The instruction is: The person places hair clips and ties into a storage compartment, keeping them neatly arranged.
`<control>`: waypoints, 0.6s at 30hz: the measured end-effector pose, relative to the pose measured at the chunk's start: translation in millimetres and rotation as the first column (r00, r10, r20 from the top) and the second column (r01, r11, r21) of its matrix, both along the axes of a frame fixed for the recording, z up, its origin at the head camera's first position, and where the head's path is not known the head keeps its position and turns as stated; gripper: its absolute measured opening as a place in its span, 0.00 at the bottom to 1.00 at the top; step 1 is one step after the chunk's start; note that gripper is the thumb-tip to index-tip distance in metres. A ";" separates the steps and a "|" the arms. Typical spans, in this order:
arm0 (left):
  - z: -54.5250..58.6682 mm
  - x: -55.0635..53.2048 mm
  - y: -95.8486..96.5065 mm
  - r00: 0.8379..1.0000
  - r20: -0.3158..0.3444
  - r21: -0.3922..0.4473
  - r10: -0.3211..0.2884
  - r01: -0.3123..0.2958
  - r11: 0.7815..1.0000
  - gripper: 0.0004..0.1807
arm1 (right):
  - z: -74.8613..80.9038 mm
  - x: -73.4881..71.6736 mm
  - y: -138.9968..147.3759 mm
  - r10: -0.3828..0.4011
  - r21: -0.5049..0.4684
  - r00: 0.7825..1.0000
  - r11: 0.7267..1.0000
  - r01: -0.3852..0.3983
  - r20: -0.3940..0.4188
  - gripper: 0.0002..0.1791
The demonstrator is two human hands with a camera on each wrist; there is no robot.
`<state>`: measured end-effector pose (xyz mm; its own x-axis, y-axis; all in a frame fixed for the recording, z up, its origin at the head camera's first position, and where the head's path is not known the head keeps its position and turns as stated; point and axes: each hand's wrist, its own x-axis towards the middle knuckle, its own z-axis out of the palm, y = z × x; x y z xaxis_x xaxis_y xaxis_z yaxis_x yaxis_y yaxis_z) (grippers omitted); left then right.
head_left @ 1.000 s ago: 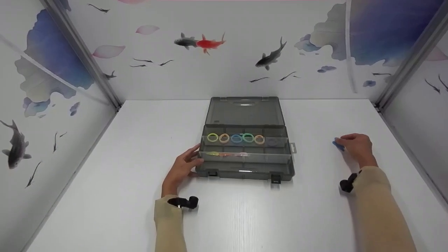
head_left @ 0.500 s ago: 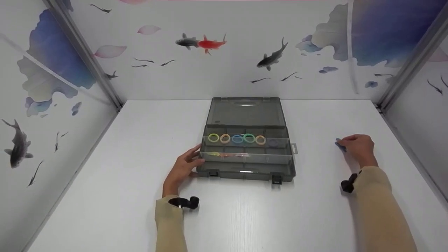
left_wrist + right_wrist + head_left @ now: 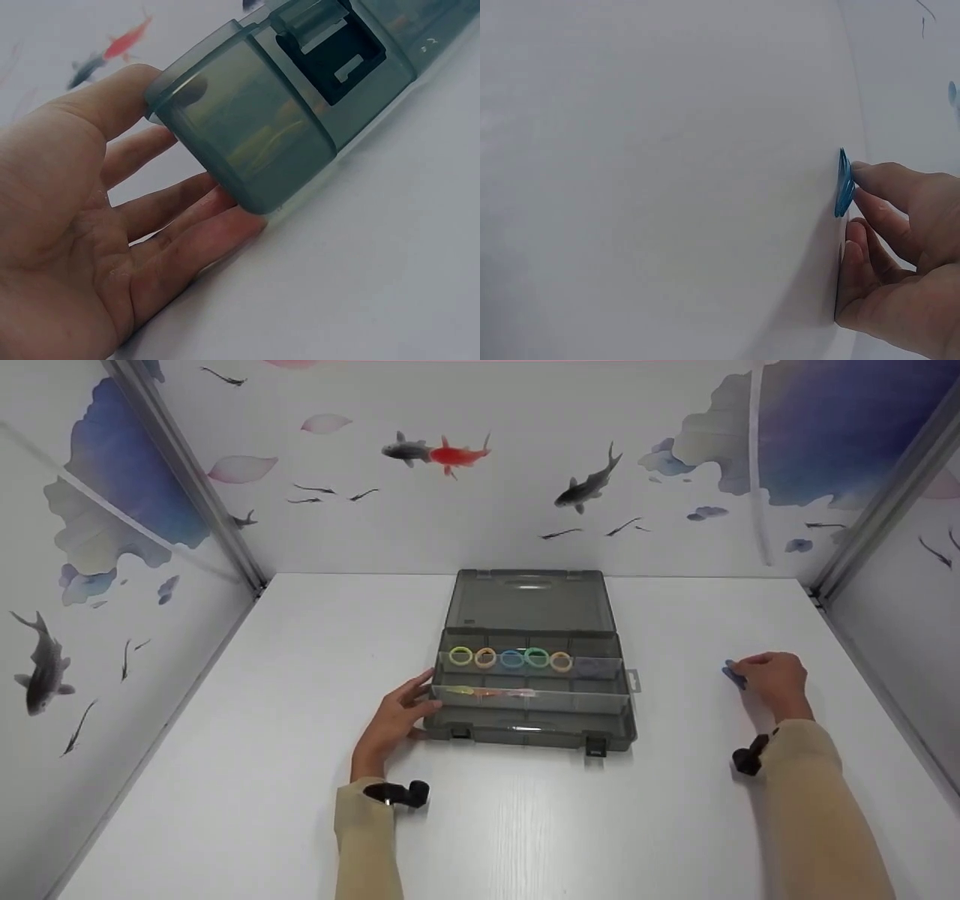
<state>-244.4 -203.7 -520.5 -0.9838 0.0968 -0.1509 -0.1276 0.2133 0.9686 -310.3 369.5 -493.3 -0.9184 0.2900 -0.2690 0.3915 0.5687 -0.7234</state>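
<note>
A grey see-through compartment box [image 3: 555, 740] lies with its lid [image 3: 529, 604] laid back. My left hand [image 3: 386, 727] holds its left end; in the left wrist view the thumb hooks over the rim of the box wall [image 3: 255, 142] and the fingers lie along the outside, low down. Out to the right, my right hand [image 3: 776, 682] pinches a small blue looped band [image 3: 844, 187] between thumb and forefinger, close over the table, with the other fingers curled beneath. Coloured rings, among them a green ring [image 3: 537, 658], line the rear part of the box.
Yellow, orange and pink pieces [image 3: 491, 691] lie in the middle row of the box. White table [image 3: 480, 825] surrounds it, bounded by a printed rear wall [image 3: 337, 540] and side walls. Two dark latches, one a front latch [image 3: 595, 746], stick out from the box front.
The head view has shifted slightly, carrying everything a little rightward in it. My right hand has moved marginally right and nearer with the blue looped band; the left hand stays on the box.
</note>
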 end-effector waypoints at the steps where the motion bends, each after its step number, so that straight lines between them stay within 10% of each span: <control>1: 0.1 -0.2 -0.4 1.000 0.003 0.000 0.002 -0.002 1.000 0.35 | 0.0 0.0 -0.5 -0.001 0.000 1.000 1.000 0.001 -0.002 0.29; 18: 2.0 0.5 1.2 1.000 0.004 0.006 0.008 -0.008 1.000 0.34 | 1.1 0.2 -1.4 0.026 0.023 0.999 0.999 -0.026 -0.018 0.27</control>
